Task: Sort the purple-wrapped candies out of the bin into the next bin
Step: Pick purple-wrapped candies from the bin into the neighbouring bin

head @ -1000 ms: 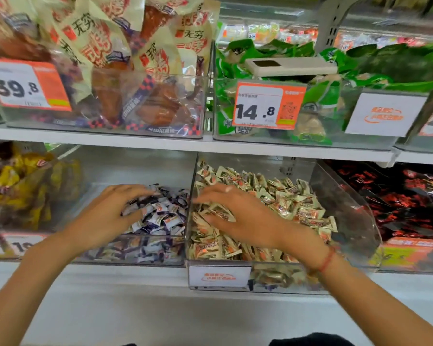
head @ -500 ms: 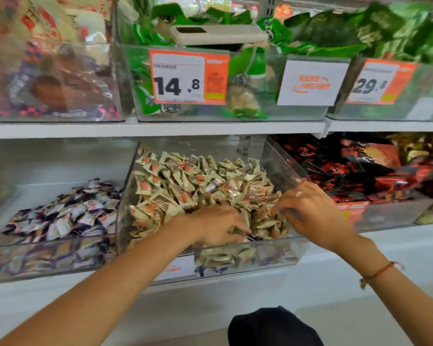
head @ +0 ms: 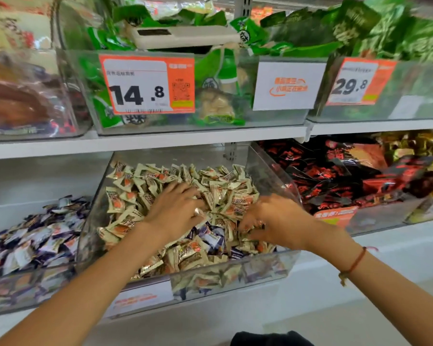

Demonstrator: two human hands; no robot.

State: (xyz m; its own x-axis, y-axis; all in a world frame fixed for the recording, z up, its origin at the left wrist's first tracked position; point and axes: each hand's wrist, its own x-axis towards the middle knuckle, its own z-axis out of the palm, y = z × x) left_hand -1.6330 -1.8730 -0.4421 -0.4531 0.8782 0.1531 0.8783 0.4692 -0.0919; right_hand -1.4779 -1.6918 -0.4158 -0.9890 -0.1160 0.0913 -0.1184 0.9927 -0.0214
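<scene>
A clear bin [head: 273,171] in the middle of the lower shelf holds a heap of beige-and-orange wrapped candies [head: 160,178]. Several purple-wrapped candies [head: 211,237] show among them near the front, between my two hands. My left hand [head: 175,211] lies on the heap with fingers spread and bent into the candies. My right hand [head: 275,218] digs in from the right, its fingertips curled down among wrappers; what they hold is hidden. The bin to the left [head: 23,290] holds purple-and-white candies [head: 30,238].
A bin of black-and-red packets [head: 348,176] stands to the right. The shelf above carries bins of green packets [head: 218,71] with price tags 14.8 [head: 145,86] and 29.8 [head: 355,83]. A white shelf edge [head: 160,143] runs just above the candy bin.
My view has shifted right and closer to the beige bin. Both hands pushed deeper into the heap and spread it, uncovering purple candies between them.
</scene>
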